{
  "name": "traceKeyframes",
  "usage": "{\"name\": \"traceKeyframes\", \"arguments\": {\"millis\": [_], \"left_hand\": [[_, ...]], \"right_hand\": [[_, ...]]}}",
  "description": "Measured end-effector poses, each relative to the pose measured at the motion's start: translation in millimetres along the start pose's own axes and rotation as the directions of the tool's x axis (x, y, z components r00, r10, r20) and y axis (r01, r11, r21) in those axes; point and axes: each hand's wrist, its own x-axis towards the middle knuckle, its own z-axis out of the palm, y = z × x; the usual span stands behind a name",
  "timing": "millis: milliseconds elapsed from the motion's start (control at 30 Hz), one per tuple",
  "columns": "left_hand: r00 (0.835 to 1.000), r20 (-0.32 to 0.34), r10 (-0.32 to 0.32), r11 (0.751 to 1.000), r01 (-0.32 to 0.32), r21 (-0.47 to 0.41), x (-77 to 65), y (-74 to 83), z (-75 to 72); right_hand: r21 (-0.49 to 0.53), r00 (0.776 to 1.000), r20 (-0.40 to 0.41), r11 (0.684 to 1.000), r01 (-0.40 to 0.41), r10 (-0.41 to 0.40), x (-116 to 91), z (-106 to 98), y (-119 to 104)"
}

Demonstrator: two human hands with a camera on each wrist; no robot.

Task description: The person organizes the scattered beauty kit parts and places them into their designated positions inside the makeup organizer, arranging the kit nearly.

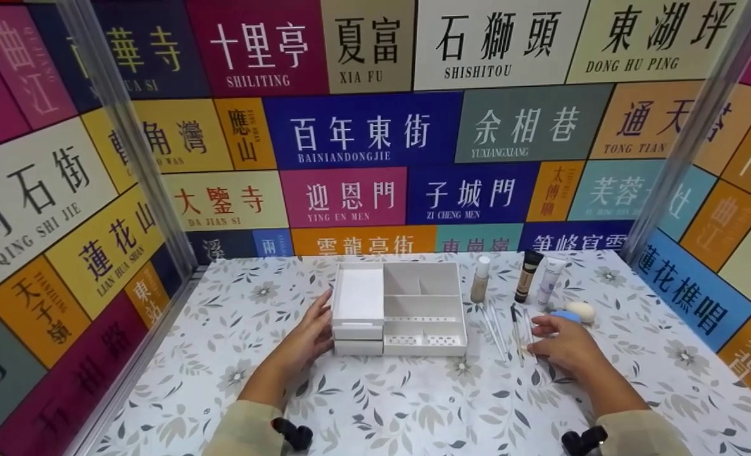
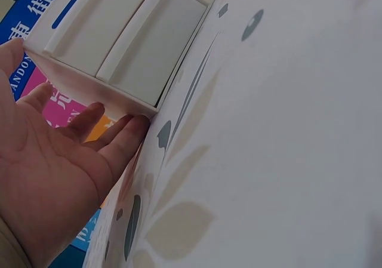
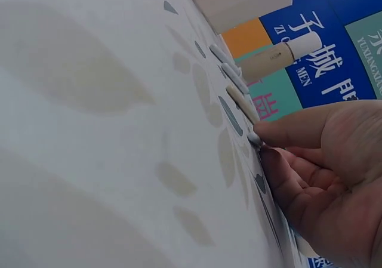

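A white desktop organizer with open compartments and two small drawers stands on the table. My left hand rests against its left side, fingers spread and fingertips at the lower edge in the left wrist view. Thumb and forefinger of my right hand pinch the near end of a slim white stick lying on the table; only its pale tip shows in the right wrist view. Left of it lie a thin dark-tipped stick and several slim white sticks.
Behind the sticks stand a beige bottle with a white cap, a black-and-tan tube and a white tube. A blue sponge and a cream sponge lie beyond my right hand. Sign-covered walls enclose the floral tabletop.
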Motion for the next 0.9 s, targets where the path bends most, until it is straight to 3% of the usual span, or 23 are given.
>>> {"name": "traceKeyframes", "arguments": {"millis": [300,567,733,900], "left_hand": [[1.000,-0.005,-0.016,1.000,0.016,-0.012,-0.4,-0.8,0.3],[1.000,-0.012,-0.024,1.000,0.024,-0.013,-1.9,-0.3,-0.1],[0.999,-0.009,-0.032,0.999,0.032,-0.017,-1.2,-0.7,-1.1],[0.999,-0.007,-0.044,0.999,0.044,-0.016,1.5,-1.1,-1.4]], "right_hand": [[-0.040,0.999,0.000,0.999,-0.034,0.034,-1.6,-2.7,-5.6],[-0.111,0.998,-0.040,0.993,0.046,-0.051,-2.8,0.2,-5.7],[-0.046,0.998,-0.054,0.999,0.021,-0.024,-1.7,-0.2,-4.4],[0.117,0.998,-0.062,0.993,-0.009,0.017,-1.7,-1.6,-0.3]]}}
